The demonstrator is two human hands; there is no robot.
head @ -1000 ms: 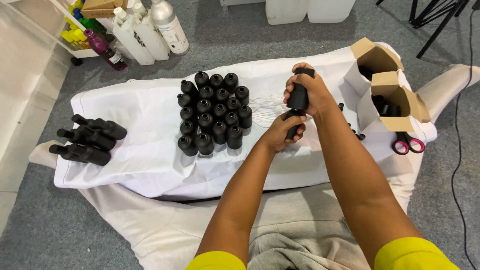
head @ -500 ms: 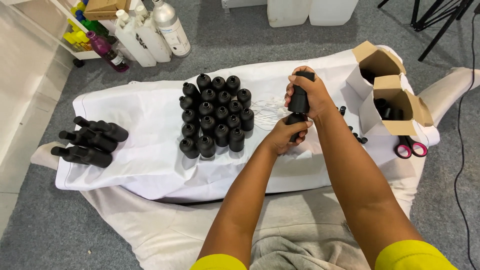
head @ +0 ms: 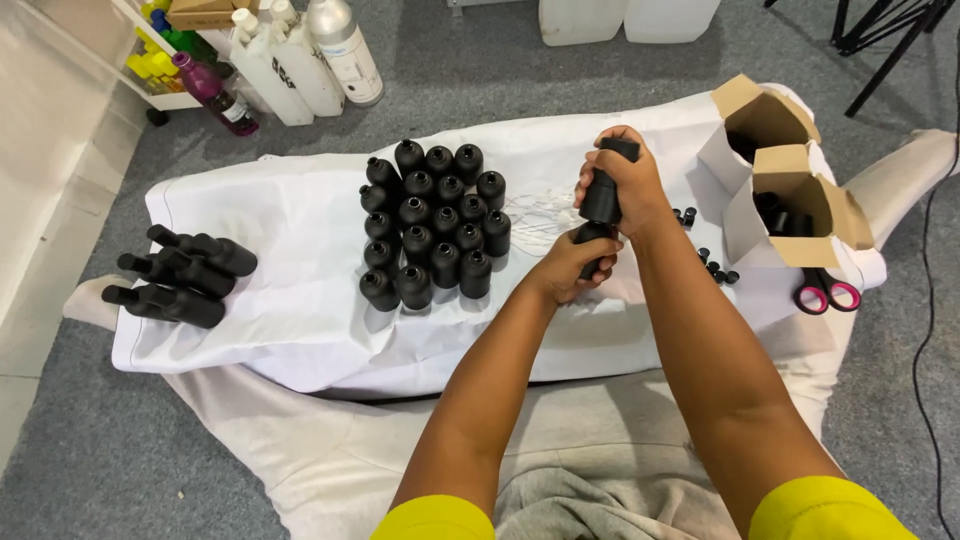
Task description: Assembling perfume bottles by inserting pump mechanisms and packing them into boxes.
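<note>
Black bottle [head: 601, 199] clasped between both hands' grip.

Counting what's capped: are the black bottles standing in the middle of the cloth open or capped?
Open. The upright bottles show bare round mouths from above, with no caps on. Loose caps lie on the cloth near the boxes.

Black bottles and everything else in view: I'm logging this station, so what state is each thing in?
Held bottle: gripped by left hand and right hand.
Standing bottles: upright, uncapped.
Lying bottles: on their sides.
Boxes: flaps open.
Scissors: lying flat.
</note>
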